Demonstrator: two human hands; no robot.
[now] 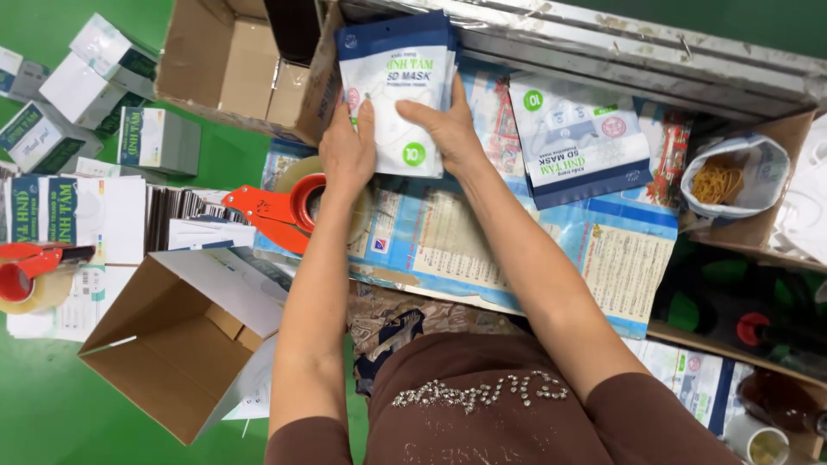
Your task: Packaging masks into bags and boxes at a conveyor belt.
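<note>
Head view showed the fingers (369,120) of the left hand (345,151) and right hand (448,129) pressed against both sides of a stack of white-and-blue mask pouches (396,86), squaring it upright on the printed sheet (448,241). Another pouch pile (581,146) lay right of it, an orange tape dispenser (276,211) left, an open cardboard box (185,344) nearer.
</note>
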